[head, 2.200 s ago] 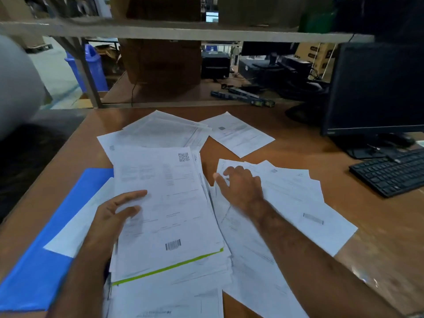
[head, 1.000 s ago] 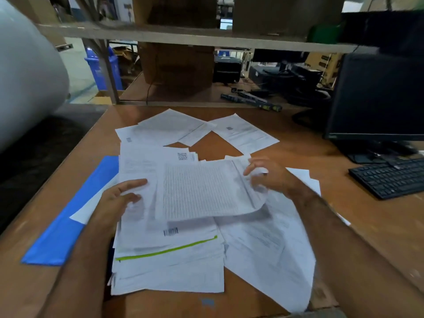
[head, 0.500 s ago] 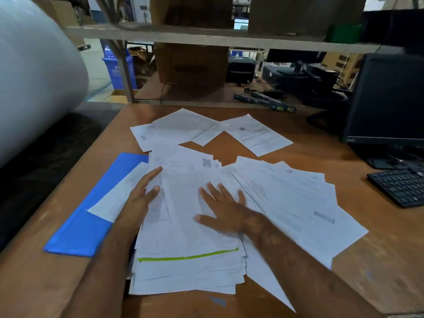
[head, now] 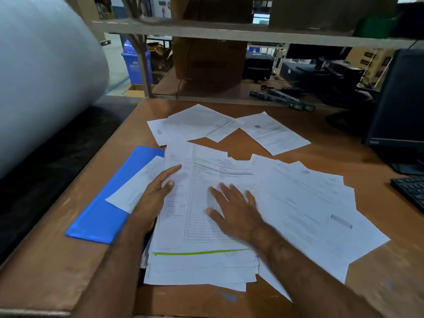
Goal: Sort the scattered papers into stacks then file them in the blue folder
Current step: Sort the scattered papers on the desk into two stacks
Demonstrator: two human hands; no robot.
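Note:
A thick stack of white papers (head: 197, 260) lies at the middle of the wooden desk, with a green-edged sheet showing near its front. My left hand (head: 153, 198) rests flat on the stack's left side, fingers straight. Flat on the top sheet, a printed table form, lies my right hand (head: 236, 212) with its fingers spread. The blue folder (head: 101, 216) lies closed to the left, one sheet (head: 137, 187) resting on it. More loose papers (head: 309, 210) fan out to the right, and several others (head: 195, 125) lie farther back.
A black monitor (head: 399, 104) and a keyboard (head: 410, 191) stand at the desk's right edge. A big white roll (head: 43, 74) fills the upper left. A metal shelf (head: 229, 31) with cardboard boxes runs behind the desk.
My right hand lifted a sheet from the right pile, carried it left and laid it on the stack. It now presses that sheet flat. My left hand stayed on the stack's left side.

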